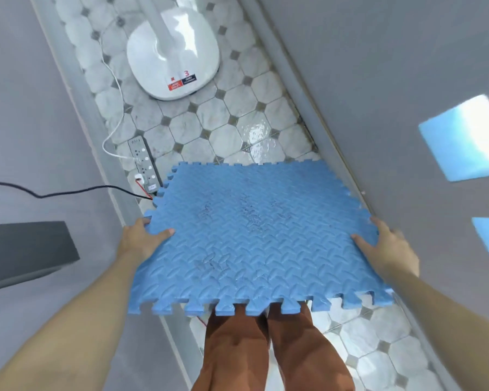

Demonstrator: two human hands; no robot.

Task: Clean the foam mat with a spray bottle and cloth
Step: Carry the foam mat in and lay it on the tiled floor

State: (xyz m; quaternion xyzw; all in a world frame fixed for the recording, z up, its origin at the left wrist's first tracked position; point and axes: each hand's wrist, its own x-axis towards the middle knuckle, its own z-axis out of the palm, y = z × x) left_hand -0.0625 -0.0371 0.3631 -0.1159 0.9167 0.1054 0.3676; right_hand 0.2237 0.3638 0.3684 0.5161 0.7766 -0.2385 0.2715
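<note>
2 hands hold up the blue mat, and no cleaning has started.

Head view: the left hand [141, 235] grips the left edge of the foam mat [254, 235] and the right hand [384, 244] grips the right edge, in the middle of the frame above the tiled floor [226, 114]. Dirty marks show. No spray bottle or cloth is in sight, so I think fetching them comes next.

Blue foam mat [254, 238], apparently smudged, roughly level

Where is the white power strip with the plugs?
The white power strip lies on the tiled floor by the left wall, just beyond the far left corner of the blue foam mat.
</note>
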